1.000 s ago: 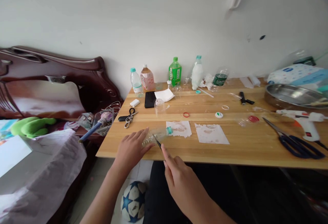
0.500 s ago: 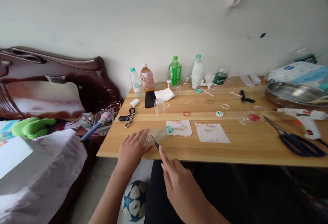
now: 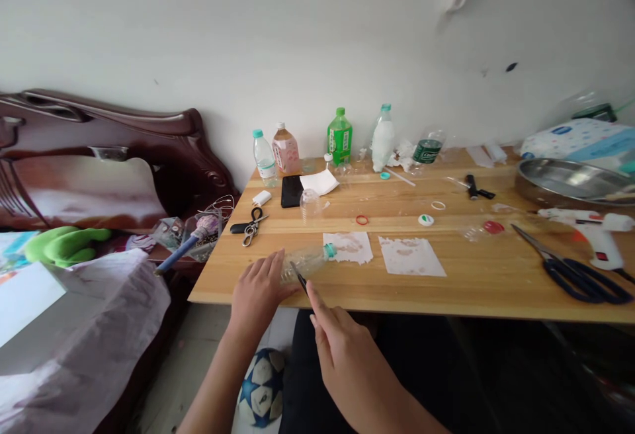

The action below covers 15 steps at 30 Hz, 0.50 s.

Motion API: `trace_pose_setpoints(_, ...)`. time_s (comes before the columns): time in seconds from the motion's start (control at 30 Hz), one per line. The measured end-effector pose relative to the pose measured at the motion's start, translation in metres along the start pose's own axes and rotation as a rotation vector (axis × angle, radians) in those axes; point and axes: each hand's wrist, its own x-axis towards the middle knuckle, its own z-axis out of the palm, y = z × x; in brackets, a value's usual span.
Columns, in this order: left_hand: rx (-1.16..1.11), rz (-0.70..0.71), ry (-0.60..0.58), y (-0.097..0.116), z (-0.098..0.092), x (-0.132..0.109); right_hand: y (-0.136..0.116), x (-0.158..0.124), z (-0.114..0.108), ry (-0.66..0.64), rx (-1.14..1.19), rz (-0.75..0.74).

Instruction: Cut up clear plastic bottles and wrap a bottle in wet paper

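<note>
Well, L hand (image 3: pixel 258 283) has hardly moved: its fingers bend over the left end of a clear, ribbed plastic bottle (image 3: pixel 311 261) on the light-brown wooden table (image 3: pixel 218 280). Tip of a thin, dark blade (image 3: pixel 300 280) sits a bit closer to L hand than a sec ago, so work seems to be nearer that end; can't tell if it's cut in. R hand (image 3: pixel 340 341) holds the blade, w/ the bottle just ahead of it & slightly left. Bottle's teal neck points right, by a torn white paper (image 3: pixel 354 249).

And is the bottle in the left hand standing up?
No, the bottle lies on its side, and the left hand grips it.
</note>
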Motion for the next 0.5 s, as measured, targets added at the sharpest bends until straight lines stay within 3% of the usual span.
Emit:
trace_pose_setpoints(0.23,-0.016,-0.034,-0.005,0.0017,0.0006,0.0008,-0.0021,0.0022,-0.0016,-0.061,0.031,0.017)
trace_pose_setpoints(0.5,0.010,-0.029,0.067,0.0054,0.0030,-0.0035,-0.0061,0.0032,-0.0012,-0.047,0.003,0.042)
